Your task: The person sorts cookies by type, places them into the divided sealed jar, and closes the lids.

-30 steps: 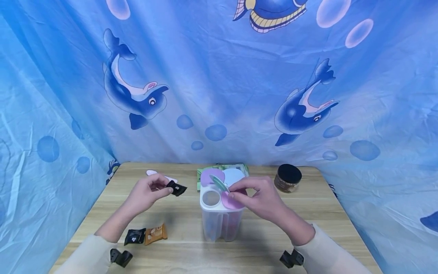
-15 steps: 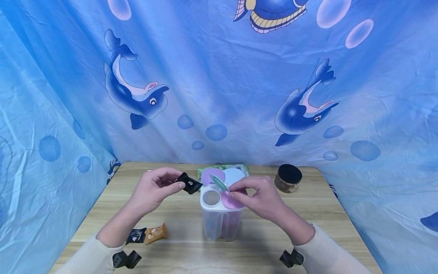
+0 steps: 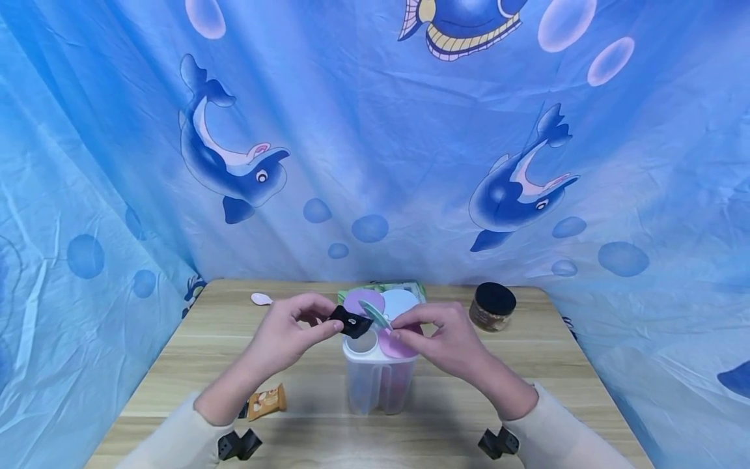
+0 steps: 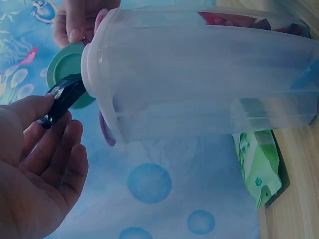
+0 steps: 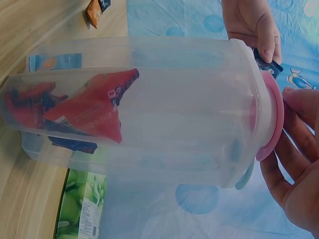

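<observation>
A clear storage container (image 3: pixel 364 387) with round coloured lids stands upright on the table. My left hand (image 3: pixel 295 332) pinches a small black wrapped snack (image 3: pixel 354 322) just above the container's uncovered round opening (image 3: pixel 362 343). With thumb and finger, my right hand (image 3: pixel 446 335) holds the green lid (image 3: pixel 373 313) tilted up beside that opening. The pink lid (image 5: pixel 273 117) and the other lids cover their compartments. Through the container's wall, red packets (image 5: pixel 92 107) and a blue packet (image 5: pixel 55 62) show at the bottom in the right wrist view.
An orange snack packet (image 3: pixel 267 402) lies at front left, with a black one mostly hidden behind my left forearm. A spoon (image 3: pixel 261 298) lies at back left. The dark-lidded jar (image 3: pixel 493 307) stands at back right. Behind the container is a green package (image 4: pixel 259 172).
My left hand has moved right with the black wrapped snack, from left of the container to over the opening. My right hand and the green lid have stayed put.
</observation>
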A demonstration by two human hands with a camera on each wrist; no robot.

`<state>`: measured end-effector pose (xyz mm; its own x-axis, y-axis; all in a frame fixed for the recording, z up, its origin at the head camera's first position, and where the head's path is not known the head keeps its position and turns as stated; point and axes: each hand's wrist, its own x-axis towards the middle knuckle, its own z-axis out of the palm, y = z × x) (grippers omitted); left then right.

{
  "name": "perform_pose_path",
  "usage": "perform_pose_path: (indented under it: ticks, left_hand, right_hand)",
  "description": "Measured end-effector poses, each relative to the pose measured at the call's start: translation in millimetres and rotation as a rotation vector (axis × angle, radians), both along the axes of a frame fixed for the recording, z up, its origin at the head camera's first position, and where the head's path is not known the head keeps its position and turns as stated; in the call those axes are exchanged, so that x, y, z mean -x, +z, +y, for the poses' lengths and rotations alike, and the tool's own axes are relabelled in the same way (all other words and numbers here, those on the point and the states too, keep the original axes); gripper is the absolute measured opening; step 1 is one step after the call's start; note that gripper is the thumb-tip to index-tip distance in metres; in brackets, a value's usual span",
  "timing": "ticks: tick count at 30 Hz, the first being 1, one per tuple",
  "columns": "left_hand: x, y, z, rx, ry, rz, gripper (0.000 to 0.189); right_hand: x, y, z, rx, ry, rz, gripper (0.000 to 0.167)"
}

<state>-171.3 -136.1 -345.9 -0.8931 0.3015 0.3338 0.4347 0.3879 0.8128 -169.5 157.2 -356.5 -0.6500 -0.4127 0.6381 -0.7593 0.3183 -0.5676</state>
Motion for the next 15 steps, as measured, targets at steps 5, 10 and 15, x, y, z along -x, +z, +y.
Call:
perform_pose_path:
  ticks: [5, 10, 15]
  left_hand:
    - [-0.8, -3.3, 7.7, 0.045, -0.024, 0.074, 0.017]
    - [-1.9, -4.8, 14.1, 0.079, -0.032, 0.104, 0.018]
    - [-3.1, -4.9, 18.0, 0.103, -0.045, 0.132, 0.017]
  right_hand:
    - [0.3, -0.5, 0.5, -0.008, 0.0, 0.017, 0.014]
    - [0.5, 0.1, 0.4, -0.014, 0.0, 0.016, 0.016]
    - [1.4, 0.2, 0.1, -0.011, 0.013, 0.032, 0.015]
